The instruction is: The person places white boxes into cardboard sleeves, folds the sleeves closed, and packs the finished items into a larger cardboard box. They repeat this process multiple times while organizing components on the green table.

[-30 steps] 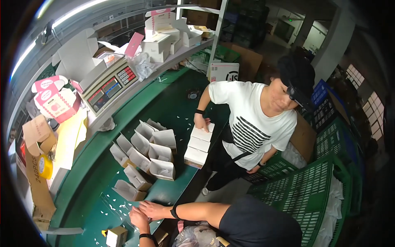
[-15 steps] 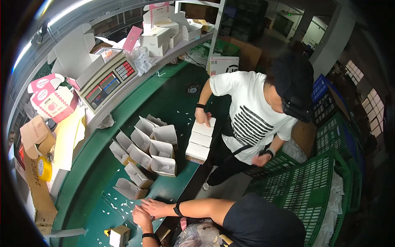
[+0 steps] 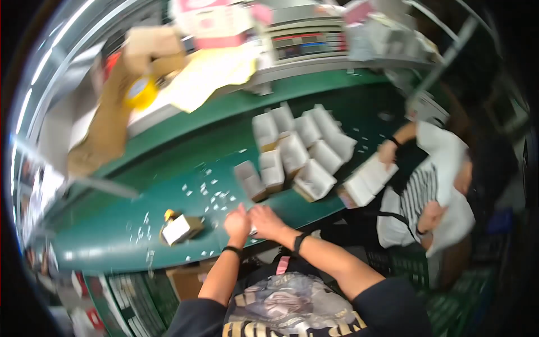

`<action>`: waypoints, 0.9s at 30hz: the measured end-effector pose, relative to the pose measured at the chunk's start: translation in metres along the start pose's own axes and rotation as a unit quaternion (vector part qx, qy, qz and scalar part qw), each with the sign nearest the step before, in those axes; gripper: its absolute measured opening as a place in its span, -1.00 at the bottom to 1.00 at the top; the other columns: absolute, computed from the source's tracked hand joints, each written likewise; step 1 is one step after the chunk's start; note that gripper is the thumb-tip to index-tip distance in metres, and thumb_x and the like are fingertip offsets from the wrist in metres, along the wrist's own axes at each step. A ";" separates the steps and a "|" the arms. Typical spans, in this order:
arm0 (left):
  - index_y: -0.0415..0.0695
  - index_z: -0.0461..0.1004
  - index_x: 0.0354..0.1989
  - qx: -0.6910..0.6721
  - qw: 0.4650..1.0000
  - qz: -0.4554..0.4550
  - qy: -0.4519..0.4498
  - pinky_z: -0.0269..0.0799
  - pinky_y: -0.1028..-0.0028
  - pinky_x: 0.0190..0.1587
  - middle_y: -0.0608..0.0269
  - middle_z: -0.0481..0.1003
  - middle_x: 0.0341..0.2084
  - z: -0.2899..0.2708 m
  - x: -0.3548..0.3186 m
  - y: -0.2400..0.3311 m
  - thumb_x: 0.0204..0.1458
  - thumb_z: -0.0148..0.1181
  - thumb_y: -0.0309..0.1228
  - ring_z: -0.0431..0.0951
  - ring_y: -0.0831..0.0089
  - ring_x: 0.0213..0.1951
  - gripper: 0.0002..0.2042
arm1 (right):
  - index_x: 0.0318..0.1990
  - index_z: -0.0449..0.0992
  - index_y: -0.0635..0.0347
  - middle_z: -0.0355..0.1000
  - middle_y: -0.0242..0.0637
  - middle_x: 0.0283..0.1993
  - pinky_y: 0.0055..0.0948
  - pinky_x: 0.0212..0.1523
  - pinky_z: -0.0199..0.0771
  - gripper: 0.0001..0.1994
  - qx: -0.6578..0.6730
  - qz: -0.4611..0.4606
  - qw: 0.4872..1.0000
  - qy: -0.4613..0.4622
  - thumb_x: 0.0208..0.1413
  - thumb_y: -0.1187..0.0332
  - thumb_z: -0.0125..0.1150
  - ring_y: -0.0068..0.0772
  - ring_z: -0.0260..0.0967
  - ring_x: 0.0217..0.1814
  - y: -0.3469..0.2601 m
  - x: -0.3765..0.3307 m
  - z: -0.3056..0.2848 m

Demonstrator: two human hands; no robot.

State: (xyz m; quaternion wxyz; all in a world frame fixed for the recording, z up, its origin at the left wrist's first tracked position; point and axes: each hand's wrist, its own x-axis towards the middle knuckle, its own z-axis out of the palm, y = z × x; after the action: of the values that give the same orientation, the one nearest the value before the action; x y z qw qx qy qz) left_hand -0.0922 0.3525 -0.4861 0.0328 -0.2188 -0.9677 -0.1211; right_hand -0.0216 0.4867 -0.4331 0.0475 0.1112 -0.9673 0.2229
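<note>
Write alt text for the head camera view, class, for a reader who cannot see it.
A person's left hand and right hand meet at the near edge of a green table strewn with paper scraps, just in front of a cluster of open white boxes. A small box lies left of the hands. At right, a co-worker holds a stack of boxes.

Long green workbench (image 3: 168, 168), raised shelf (image 3: 314, 70) behind, bright striplight (image 3: 42, 67)

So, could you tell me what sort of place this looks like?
Probably a packing line in a small factory or warehouse: a long green workbench with rows of open white cartons, flat cardboard with a yellow tape roll, and a co-worker stacking white boxes.
</note>
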 end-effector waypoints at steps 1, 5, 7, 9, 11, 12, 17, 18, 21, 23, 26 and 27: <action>-0.16 0.50 -0.30 -0.032 0.998 -0.035 -0.047 0.46 0.16 -0.40 0.04 0.54 -0.52 -0.017 0.009 0.018 0.10 -0.01 -0.34 0.52 0.04 -0.47 -0.81 | -0.09 0.41 0.19 0.36 -0.14 -0.03 -0.06 0.03 0.27 -0.44 -0.008 -0.014 1.000 -0.007 -0.27 0.09 0.39 -0.04 0.23 0.09 0.009 -0.001 -0.003; -0.22 0.48 -0.20 -0.184 0.982 0.024 -0.022 0.46 0.19 -0.22 -0.01 0.52 -0.28 -0.045 -0.012 -0.008 0.08 0.05 -0.35 0.50 0.04 -0.23 -0.78 | 0.08 0.33 0.23 0.26 -0.09 0.15 -0.03 0.20 0.15 -0.27 0.012 0.006 0.998 0.065 -0.25 0.03 0.45 0.04 0.08 0.28 -0.007 -0.009 -0.020; -0.23 0.47 -0.15 -0.251 0.964 0.085 0.006 0.45 0.20 -0.17 -0.02 0.50 -0.20 -0.052 -0.028 -0.015 0.06 0.08 -0.35 0.49 0.04 -0.16 -0.75 | 0.04 0.36 0.25 0.31 -0.09 0.10 -0.10 0.18 0.22 -0.33 0.080 0.080 0.987 0.113 -0.18 0.03 0.43 0.00 0.17 0.23 -0.012 -0.028 -0.019; -0.22 0.41 -0.02 -0.197 0.965 0.169 -0.023 0.41 0.21 -0.08 0.01 0.42 -0.08 -0.084 -0.048 -0.011 -0.01 0.17 -0.36 0.42 0.03 -0.08 -0.64 | 0.01 0.39 0.26 0.37 -0.08 0.05 -0.16 0.15 0.28 -0.39 0.141 0.157 0.963 0.164 -0.11 0.04 0.40 -0.05 0.27 0.18 -0.010 -0.058 -0.016; -0.22 0.38 0.04 -0.164 0.965 0.202 -0.035 0.40 0.21 -0.03 0.02 0.38 -0.01 -0.092 -0.053 -0.017 -0.04 0.22 -0.36 0.39 0.03 -0.04 -0.57 | -0.09 0.47 0.29 0.48 -0.09 -0.14 -0.28 -0.05 0.44 -0.50 0.390 0.349 0.846 -0.101 0.01 0.02 0.33 -0.19 0.46 -0.06 -0.011 -0.077 0.002; -0.19 0.35 0.08 -0.152 0.969 0.187 -0.049 0.40 0.20 -0.02 0.04 0.37 0.00 -0.091 -0.057 -0.014 -0.08 0.26 -0.35 0.39 0.03 -0.05 -0.50 | -0.09 0.47 0.29 0.48 -0.09 -0.14 -0.28 -0.05 0.44 -0.50 0.392 0.349 0.845 -0.104 0.01 0.02 0.33 -0.19 0.46 -0.06 -0.013 -0.078 0.012; -0.14 0.30 0.17 -0.126 0.980 0.125 -0.088 0.41 0.19 -0.01 0.06 0.35 0.01 -0.087 -0.054 0.000 -0.18 0.35 -0.32 0.41 0.04 -0.08 -0.35 | -0.17 0.51 0.30 0.52 -0.20 -0.29 -0.39 -0.23 0.49 -0.53 0.465 0.329 0.818 -0.084 0.14 -0.02 0.18 -0.34 0.51 -0.23 -0.023 -0.058 0.032; -0.14 0.31 0.16 -0.125 0.982 0.109 -0.095 0.42 0.20 -0.01 0.05 0.36 0.00 -0.088 -0.054 0.002 -0.19 0.37 -0.31 0.41 0.05 -0.08 -0.35 | -0.16 0.51 0.30 0.52 -0.22 -0.28 -0.39 -0.23 0.49 -0.53 0.492 0.362 0.787 -0.090 0.16 -0.03 0.15 -0.35 0.50 -0.21 -0.023 -0.055 0.033; -0.16 0.30 0.16 -0.145 0.980 0.091 -0.103 0.39 0.19 0.02 0.01 0.37 0.00 -0.090 -0.058 0.003 -0.15 0.34 -0.30 0.42 -0.01 -0.09 -0.37 | -0.16 0.51 0.29 0.51 -0.25 -0.24 -0.42 -0.20 0.48 -0.54 0.565 0.392 0.720 -0.089 0.19 -0.02 0.11 -0.37 0.49 -0.16 -0.023 -0.051 0.030; -0.17 0.30 0.16 -0.158 0.979 0.080 -0.106 0.38 0.18 0.04 -0.01 0.37 0.00 -0.090 -0.059 0.002 -0.13 0.33 -0.30 0.42 -0.05 -0.09 -0.38 | -0.16 0.50 0.31 0.49 -0.28 -0.21 -0.46 -0.16 0.49 -0.56 0.659 0.390 0.639 -0.078 0.22 0.01 0.09 -0.39 0.48 -0.10 -0.024 -0.054 0.026; -0.12 0.31 0.19 -0.169 0.974 0.101 -0.111 0.46 0.18 -0.06 0.03 0.37 0.05 -0.089 -0.058 -0.004 -0.14 0.35 -0.29 0.44 -0.01 -0.07 -0.36 | -0.18 0.52 0.31 0.51 -0.25 -0.23 -0.45 -0.23 0.49 -0.54 0.609 0.409 0.673 -0.091 0.21 -0.02 0.09 -0.37 0.50 -0.16 -0.020 -0.050 0.026; -0.12 0.31 0.19 -0.172 0.974 0.100 -0.112 0.46 0.18 -0.06 0.03 0.37 0.05 -0.088 -0.056 -0.008 -0.14 0.35 -0.29 0.44 -0.01 -0.07 -0.36 | -0.19 0.53 0.31 0.52 -0.24 -0.24 -0.45 -0.26 0.49 -0.53 0.585 0.418 0.688 -0.097 0.20 -0.03 0.09 -0.36 0.51 -0.19 -0.018 -0.048 0.026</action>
State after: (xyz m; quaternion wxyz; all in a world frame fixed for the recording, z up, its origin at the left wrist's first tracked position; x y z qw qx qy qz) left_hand -0.0439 0.3004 -0.4094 -0.1018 -0.3286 -0.9033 -0.2564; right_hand 0.0282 0.4684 -0.4558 -0.2196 -0.2783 -0.5862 0.7285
